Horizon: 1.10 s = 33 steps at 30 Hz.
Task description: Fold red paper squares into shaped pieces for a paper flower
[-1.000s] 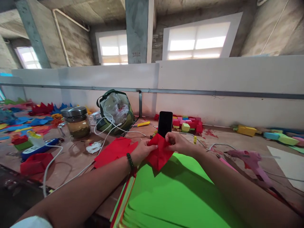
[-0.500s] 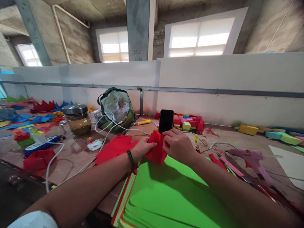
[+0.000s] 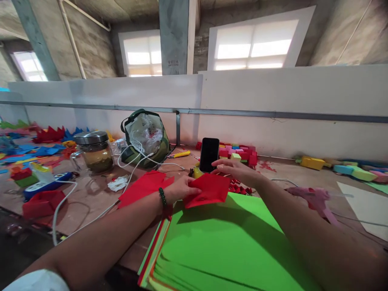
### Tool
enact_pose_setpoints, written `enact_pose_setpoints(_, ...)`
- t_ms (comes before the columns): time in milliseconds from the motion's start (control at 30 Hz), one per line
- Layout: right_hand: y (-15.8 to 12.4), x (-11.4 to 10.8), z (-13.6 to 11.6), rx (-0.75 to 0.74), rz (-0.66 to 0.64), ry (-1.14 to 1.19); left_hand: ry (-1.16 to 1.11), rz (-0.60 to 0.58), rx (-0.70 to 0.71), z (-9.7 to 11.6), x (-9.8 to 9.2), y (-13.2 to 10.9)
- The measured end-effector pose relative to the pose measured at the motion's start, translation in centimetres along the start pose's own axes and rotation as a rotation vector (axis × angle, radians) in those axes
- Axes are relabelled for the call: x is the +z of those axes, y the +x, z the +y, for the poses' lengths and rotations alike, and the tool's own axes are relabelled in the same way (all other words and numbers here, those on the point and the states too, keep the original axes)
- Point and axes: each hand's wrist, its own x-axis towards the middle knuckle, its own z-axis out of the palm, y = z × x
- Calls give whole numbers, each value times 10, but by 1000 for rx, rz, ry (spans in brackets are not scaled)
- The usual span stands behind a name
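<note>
My left hand (image 3: 179,190) pinches a folded red sheet (image 3: 209,190), either felt or foam, by its left side, thumb on top. The sheet is held over the near-left part of a thick stack of green sheets (image 3: 224,242); other colours show at the stack's left edge. My right hand (image 3: 235,169) hovers at the sheet's upper right, its fingers stretched out and apart; whether a fingertip touches the edge is hard to see. More red sheets (image 3: 142,186) lie left of my left wrist. A black phone (image 3: 209,154) stands upright just behind the sheet.
A lidded glass mug (image 3: 96,151), a camouflage bag (image 3: 148,139) and white cables fill the left. Behind the phone are small coloured blocks (image 3: 242,153). A yellow cutter (image 3: 181,154) lies near the bag. On the right rests a pink glue gun (image 3: 313,198), partly behind my right forearm.
The red piece has gone from a raised, folded shape to a flatter one spreading rightward. My right hand has let its grip go and moved slightly right, fingers stretching out.
</note>
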Motion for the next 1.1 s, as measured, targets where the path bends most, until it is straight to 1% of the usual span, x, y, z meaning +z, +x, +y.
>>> enact_pose_setpoints(133, 2, 17, -1, -16, -167, -121, 57, -20, -21, 2, 2, -2)
enact_pose_setpoints(200, 5, 22, 5, -12, -215, -126, 58, -18, -23, 5, 2, -3)
enact_pose_setpoints(267, 7, 24, 12, 2, -237, -67, 38, 1, -19, 7, 1, -3)
enact_pose_setpoints(367, 7, 20, 19, 62, -263, 11, 12, 53, -17, 7, -5, 0)
enact_pose_setpoints(467, 4, 16, 18, 103, -273, 6, 28, 114, -7, 4, -10, 4)
enact_pose_setpoints(533, 3, 17, 15, 90, -272, -9, 53, 158, 30, 0, -9, 6)
enact_pose_setpoints(667, 7, 25, 18, 90, -213, 31, 136, 266, 171, -3, -5, 10)
enact_pose_setpoints(733, 12, 28, 25, 114, -168, 76, 185, 385, 264, -1, -5, 11)
enact_pose_setpoints(833, 18, 29, 37, 135, -69, 120, 271, 603, 407, 6, -12, 11)
enact_pose_setpoints(867, 18, 29, 39, 140, -33, 133, 305, 650, 443, 7, -14, 11)
enact_pose_setpoints(933, 18, 29, 40, 143, 20, 159, 380, 672, 483, 8, -17, 9)
enact_pose_setpoints(1000, 17, 31, 37, 132, 46, 180, 447, 636, 484, 5, -17, 8)
enact_pose_setpoints(1100, 15, 37, 29, 107, 64, 201, 497, 602, 449, 0, -17, 8)
